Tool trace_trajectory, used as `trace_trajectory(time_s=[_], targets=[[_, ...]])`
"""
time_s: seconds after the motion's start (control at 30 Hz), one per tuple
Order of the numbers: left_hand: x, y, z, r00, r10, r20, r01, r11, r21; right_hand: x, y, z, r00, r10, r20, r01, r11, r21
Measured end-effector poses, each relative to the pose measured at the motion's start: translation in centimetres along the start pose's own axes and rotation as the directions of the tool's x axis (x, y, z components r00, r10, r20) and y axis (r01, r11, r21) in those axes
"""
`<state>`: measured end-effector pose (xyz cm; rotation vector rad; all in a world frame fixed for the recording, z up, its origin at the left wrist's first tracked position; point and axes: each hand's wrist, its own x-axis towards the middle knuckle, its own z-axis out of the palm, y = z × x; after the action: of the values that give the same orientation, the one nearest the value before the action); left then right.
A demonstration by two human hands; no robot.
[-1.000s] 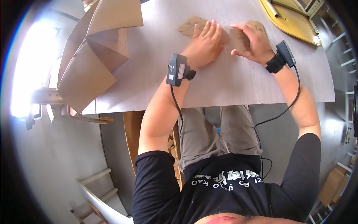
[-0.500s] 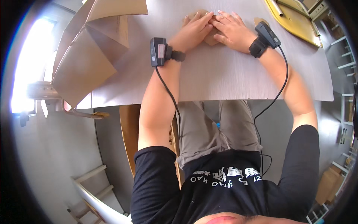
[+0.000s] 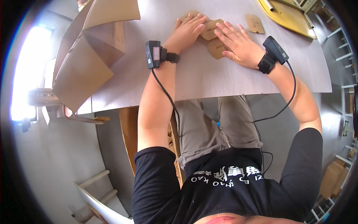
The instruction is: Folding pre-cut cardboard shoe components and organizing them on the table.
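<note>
Seated person at a pale table [image 3: 209, 80]; left hand [image 3: 185, 33] and right hand [image 3: 238, 44] lie flat, fingers spread, pressing a small brown cardboard piece [image 3: 212, 31] at the far middle; flattening seems underway; next likely needs creasing a fold firmly.

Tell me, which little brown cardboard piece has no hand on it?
The small cardboard piece lying alone near the yellow tray; the other pieces sit under the hands.
</note>
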<state>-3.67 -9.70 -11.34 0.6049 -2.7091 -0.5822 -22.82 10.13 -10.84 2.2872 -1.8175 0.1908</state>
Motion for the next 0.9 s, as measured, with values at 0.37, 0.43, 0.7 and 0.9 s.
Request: trace_trajectory(time_s=[0.37,0.43,0.7,0.9], targets=[[-0.5,6.4,-1.0,0.977,0.192,0.096,-0.209,0.950,0.233,-3.0,0.4,-1.3,0.999,0.012,0.038,-0.017,0.993,0.113],[-0.5,7.0,-1.1,0.972,0.208,0.106,-0.230,0.934,0.274,-3.5,0.3,-1.2,0.999,0.033,0.031,-0.038,0.987,0.156],[-0.8,10.5,-3.0,0.929,0.345,0.136,-0.368,0.906,0.211,-4.3,1.1,-1.9,0.987,0.149,0.065,-0.159,0.968,0.193],[-1.0,10.5,-2.2,0.872,0.477,0.109,-0.489,0.860,0.147,-5.8,0.7,-2.1,0.988,0.154,0.027,-0.156,0.957,0.243]])
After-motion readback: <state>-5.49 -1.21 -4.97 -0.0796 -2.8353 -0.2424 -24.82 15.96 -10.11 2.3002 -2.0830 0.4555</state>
